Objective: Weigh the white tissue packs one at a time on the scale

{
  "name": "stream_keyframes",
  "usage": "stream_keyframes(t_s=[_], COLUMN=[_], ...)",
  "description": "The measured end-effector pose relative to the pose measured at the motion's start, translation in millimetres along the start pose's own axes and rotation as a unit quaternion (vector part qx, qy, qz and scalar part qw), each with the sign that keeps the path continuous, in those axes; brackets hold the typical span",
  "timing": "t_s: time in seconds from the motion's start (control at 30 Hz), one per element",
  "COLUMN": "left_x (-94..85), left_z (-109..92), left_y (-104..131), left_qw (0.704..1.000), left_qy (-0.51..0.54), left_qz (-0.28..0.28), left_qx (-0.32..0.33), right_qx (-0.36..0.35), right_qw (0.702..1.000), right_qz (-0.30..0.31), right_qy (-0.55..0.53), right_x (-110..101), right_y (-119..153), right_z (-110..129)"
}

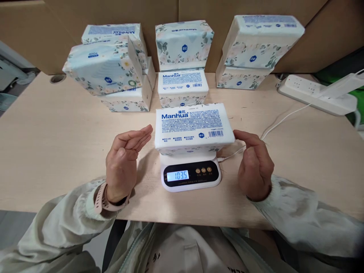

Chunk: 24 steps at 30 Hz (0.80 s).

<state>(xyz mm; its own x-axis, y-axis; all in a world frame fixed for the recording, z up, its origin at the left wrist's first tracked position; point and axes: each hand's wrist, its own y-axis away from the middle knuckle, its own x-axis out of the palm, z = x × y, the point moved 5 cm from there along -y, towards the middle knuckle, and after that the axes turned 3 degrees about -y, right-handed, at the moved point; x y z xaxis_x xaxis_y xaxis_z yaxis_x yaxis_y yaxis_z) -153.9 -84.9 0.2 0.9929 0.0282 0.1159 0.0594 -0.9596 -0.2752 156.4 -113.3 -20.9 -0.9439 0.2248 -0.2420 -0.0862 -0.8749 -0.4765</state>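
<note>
A white pack of tissues (193, 127) printed "Manhua" lies flat on a small white kitchen scale (191, 172). The scale's lit display reads 103.5. To the left of the pack, my left hand (123, 161) is open with its fingers stretched out, a small gap short of the pack's side. My right hand (254, 165) is at the opposite end, holding nothing. Its index finger reaches to the pack's right corner, seemingly at or just touching it, while the other fingers bend inward. The pack hides most of the scale's weighing plate.
Behind the scale stand a left stack (104, 68), a middle stack (183, 49) and a right stack (261, 41) of similar tissue packs. A white power strip (315, 93) lies at the right, and a thin white cable (280, 121) runs to the scale. Cardboard (210, 11) walls the back.
</note>
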Motion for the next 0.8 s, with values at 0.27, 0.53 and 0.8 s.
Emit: stream_keyframes(t_s=[0.27,0.53,0.8], left_x=[-1.9,-3.5,24.4], left_z=[2.0,1.2,-17.2], left_y=[1.9,5.8,0.0], left_qw=[1.000,0.999,0.986], left_qy=[-0.005,-0.027,-0.024], left_qz=[0.004,-0.005,0.162], left_qx=[-0.024,-0.029,-0.011], right_qx=[0.025,0.015,-0.003], right_qw=[0.998,0.998,0.998], right_qz=[-0.059,-0.053,0.063], right_qy=[-0.030,-0.011,0.030], right_x=[1.8,0.9,15.5], right_y=[-2.4,0.0,-26.4], right_z=[-4.4,-3.3,6.5])
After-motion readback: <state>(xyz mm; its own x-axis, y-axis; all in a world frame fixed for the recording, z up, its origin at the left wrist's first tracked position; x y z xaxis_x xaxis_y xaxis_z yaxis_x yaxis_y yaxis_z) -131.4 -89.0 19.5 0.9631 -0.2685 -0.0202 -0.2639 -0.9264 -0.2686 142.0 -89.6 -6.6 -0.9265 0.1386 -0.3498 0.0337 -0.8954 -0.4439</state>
